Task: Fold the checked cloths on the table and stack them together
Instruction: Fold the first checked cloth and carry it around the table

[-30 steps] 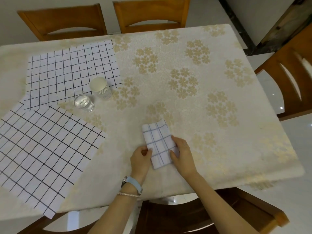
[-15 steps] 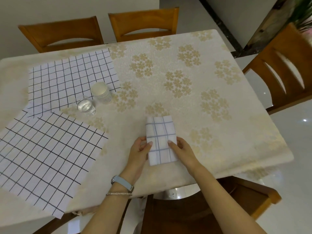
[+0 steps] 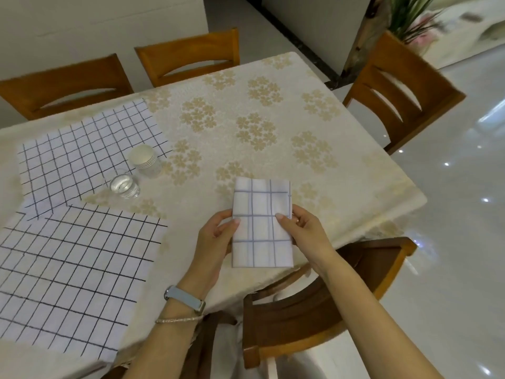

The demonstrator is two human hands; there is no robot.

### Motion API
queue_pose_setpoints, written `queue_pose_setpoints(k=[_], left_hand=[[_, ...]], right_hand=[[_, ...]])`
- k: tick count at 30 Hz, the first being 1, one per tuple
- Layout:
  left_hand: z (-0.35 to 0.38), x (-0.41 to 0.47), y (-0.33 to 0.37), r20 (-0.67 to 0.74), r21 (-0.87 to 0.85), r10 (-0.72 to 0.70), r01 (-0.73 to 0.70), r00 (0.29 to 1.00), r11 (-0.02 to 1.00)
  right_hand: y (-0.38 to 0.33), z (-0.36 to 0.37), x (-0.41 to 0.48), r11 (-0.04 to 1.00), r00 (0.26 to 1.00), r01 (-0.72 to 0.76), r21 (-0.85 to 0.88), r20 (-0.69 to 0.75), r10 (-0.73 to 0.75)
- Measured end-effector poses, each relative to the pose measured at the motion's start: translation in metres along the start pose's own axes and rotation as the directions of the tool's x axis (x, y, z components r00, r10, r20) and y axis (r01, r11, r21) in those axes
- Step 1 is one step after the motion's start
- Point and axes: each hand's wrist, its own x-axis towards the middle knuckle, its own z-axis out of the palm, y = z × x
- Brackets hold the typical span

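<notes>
A small folded checked cloth [image 3: 261, 203], white with pale blue lines, is held upright-facing between both hands near the table's front edge. My left hand [image 3: 216, 237] pinches its left edge and my right hand [image 3: 302, 231] pinches its right edge. Two unfolded checked cloths with dark lines lie flat on the left: one at the near left [image 3: 68, 272], the other farther back [image 3: 82, 157]. The near one overlaps the corner of the far one.
A glass of water [image 3: 124, 186] and a stack of paper cups [image 3: 144, 160] stand between the flat cloths and the folded one. The table [image 3: 273, 110] has a floral cream cover. Wooden chairs stand at the far side [image 3: 188, 58], the right [image 3: 401, 91] and just below my arms [image 3: 314, 310].
The folded cloth has turned from tilted to square and has come up off the table in both hands. The view has shifted so the table sits farther left.
</notes>
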Motion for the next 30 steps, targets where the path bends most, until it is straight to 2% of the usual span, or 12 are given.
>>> queue_pose_setpoints(k=[6,12,17,25,30], left_hand=[[0.044,-0.018,0.021,0.069,0.077,0.101,-0.106,0.993,0.991],[0.123,-0.041,0.027,0.174,0.134,0.158,-0.182,0.972,0.974],[0.220,-0.062,0.019,0.231,0.153,0.145,-0.183,0.962,0.971],[0.375,-0.090,-0.014,0.329,0.145,0.114,-0.169,0.938,0.975],[0.458,-0.086,-0.023,0.425,0.224,0.064,-0.173,0.903,0.959]], right_hand=[[-0.021,-0.037,-0.037,0.993,0.990,0.114,0.015,-0.081,-0.112],[-0.038,-0.109,-0.073,0.985,0.961,0.171,-0.004,-0.218,-0.168],[-0.044,-0.203,-0.107,0.984,0.946,0.164,0.074,-0.294,-0.136],[-0.040,-0.357,-0.154,0.988,0.898,0.147,0.051,-0.426,-0.112],[-0.037,-0.438,-0.164,0.988,0.858,0.143,0.063,-0.505,-0.092]])
